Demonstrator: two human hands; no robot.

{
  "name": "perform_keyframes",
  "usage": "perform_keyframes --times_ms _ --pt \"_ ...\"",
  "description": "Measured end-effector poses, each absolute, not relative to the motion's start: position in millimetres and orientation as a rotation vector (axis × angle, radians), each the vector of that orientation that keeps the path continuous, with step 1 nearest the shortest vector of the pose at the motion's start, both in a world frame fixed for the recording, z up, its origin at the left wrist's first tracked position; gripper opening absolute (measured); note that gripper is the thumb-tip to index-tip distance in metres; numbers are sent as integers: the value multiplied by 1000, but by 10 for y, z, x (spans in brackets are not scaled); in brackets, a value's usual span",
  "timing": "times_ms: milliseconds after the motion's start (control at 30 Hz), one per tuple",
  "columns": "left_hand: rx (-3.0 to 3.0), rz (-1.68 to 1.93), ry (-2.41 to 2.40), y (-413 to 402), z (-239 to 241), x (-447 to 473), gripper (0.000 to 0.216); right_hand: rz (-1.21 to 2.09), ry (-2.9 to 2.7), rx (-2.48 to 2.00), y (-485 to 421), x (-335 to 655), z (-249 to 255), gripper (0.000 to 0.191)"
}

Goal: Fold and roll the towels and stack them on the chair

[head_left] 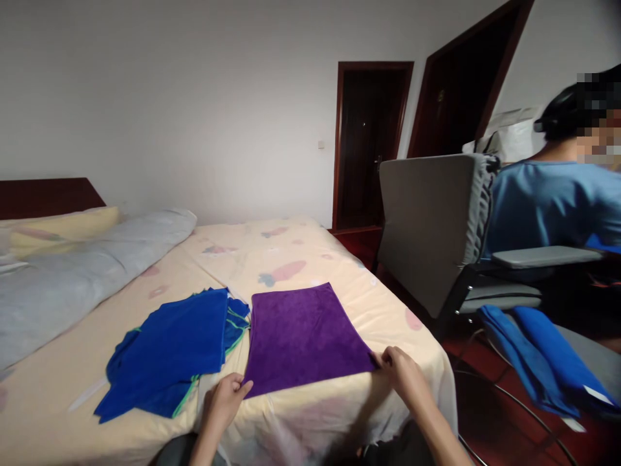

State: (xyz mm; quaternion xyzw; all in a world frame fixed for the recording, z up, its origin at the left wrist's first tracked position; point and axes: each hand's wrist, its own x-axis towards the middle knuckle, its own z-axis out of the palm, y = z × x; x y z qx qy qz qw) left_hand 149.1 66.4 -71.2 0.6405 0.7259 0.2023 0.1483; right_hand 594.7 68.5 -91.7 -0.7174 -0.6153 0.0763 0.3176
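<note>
A purple cloth (pixel 301 336) lies spread nearly flat on the bed, close to its front edge. My left hand (pixel 229 396) pinches the cloth's near left corner between thumb and fingers. At the near right corner, my right hand (pixel 398 370) has its fingers closed on the cloth as well. Just left of the purple cloth is a loose stack of blue cloths (pixel 174 346), some edged in green, their corners sticking out unevenly.
The bed (pixel 286 239) has a pale yellow patterned sheet, with a rolled grey quilt (pixel 97 272) on the left. To the right, a person in a blue shirt (pixel 548 200) sits in a grey chair (pixel 431 220). Blue folded fabric (pixel 557 362) lies beside the chair.
</note>
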Motion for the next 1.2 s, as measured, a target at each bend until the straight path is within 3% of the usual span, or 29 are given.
perform_keyframes --times_ms 167,300,367,467,567,700,900,1067,1200 --pt "1938 536 2124 575 -839 1402 18 109 -1722 -1935 641 5983 -993 33" --pt "2344 1080 1961 573 -884 1439 24 -208 -1814 -1777 598 5834 -787 21" --pt "2598 1165 1709 625 -760 1636 25 -238 -1939 -1591 642 5567 -606 19" --pt "2808 896 1415 845 -494 2086 29 -128 -2156 -1366 855 4988 -425 23" --pt "2834 670 1342 1179 -430 2400 37 -30 -2244 -1368 1137 4517 -505 38" --pt "2765 563 1562 1486 -809 2288 49 47 -2227 -1524 1374 4516 -858 48" --pt "2539 698 1973 1536 -1378 1896 75 57 -2064 -1915 1540 5192 -1076 64" --pt "2620 741 2038 1405 -1169 1884 67 -10 -2065 -1886 1438 5295 -836 54" --pt "2844 641 1623 1097 -824 1880 51 244 -2341 -1459 1015 5306 -553 43"
